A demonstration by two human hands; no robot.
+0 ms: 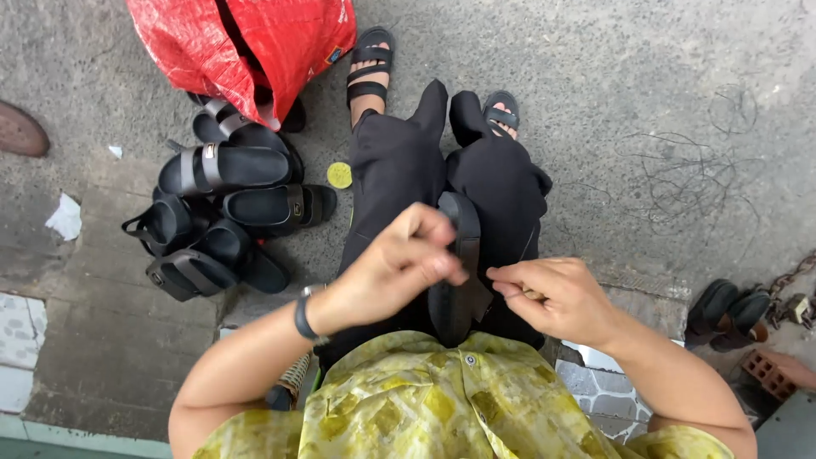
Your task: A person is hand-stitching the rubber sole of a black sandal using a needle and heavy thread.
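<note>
A black sandal (pixel 456 280) stands on edge in my lap, between my knees in black trousers. My left hand (pixel 399 259) pinches its strap near the top, fingers closed on it. To the right of the sandal, my right hand (pixel 552 297) has its fingers pinched together on something small and pale at the sandal's side; what it is cannot be made out. A dark band sits on my left wrist.
A pile of several black sandals (pixel 221 212) lies on the concrete at my left, under a red woven bag (pixel 246 42). A small yellow disc (pixel 339 175) lies by them. More dark sandals (pixel 729 314) and a brick (pixel 769 370) sit at the right.
</note>
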